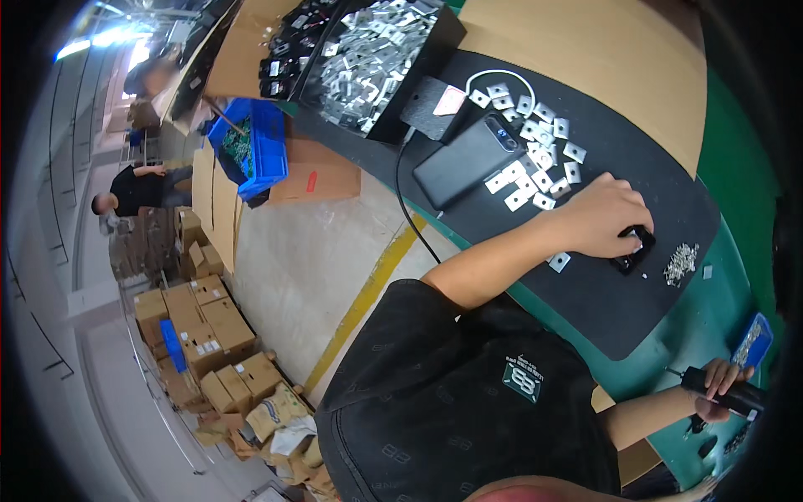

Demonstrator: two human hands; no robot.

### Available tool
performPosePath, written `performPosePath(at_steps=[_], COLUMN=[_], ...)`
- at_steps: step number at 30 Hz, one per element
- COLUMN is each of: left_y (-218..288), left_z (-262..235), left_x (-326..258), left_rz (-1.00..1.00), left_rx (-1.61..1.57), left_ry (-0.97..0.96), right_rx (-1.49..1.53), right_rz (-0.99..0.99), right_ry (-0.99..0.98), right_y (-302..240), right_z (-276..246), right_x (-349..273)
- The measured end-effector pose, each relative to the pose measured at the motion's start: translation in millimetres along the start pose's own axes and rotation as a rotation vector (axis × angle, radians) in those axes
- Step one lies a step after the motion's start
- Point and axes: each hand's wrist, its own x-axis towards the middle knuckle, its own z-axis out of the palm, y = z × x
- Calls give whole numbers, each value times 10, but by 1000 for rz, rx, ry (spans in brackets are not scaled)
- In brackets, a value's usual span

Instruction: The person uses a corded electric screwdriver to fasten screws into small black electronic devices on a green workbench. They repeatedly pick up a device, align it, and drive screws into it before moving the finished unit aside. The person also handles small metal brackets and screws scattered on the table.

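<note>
My left hand (pixel 609 219) is closed on a small black part (pixel 634 251), pressing it against the dark mat (pixel 585 314). Beside that part lies a little heap of silver screws (pixel 681 263). Lower right, my right hand (pixel 721 386) grips a black electric screwdriver (pixel 740 398), its thin bit pointing left. Many small square metal plates with a central hole (pixel 535 171) are scattered on the mat beyond my left hand; one plate (pixel 559 262) lies under my left forearm. A black device with a small display (pixel 468 163) rests next to them.
A black bin (pixel 443 38) full of metal plates stands at the back. A cabled black box (pixel 431 109) sits near it. Cardboard (pixel 602 58) covers the far side. A blue tray (pixel 755 339) holds small parts at right. Someone's fingers (pixel 703 489) show lower right; cartons (pixel 201 318) stand left.
</note>
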Motion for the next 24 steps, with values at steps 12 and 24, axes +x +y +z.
performPosePath(at_steps=[12, 24], left_y=[-3, 91], left_z=[4, 30], left_x=[87, 131], left_rz=[38, -37], left_rx=[-27, -68], left_ry=[44, -67], right_rx=[-95, -428], right_rz=[-143, -266], right_ry=[80, 459], right_y=[276, 311], right_z=[653, 865], right_x=[283, -223])
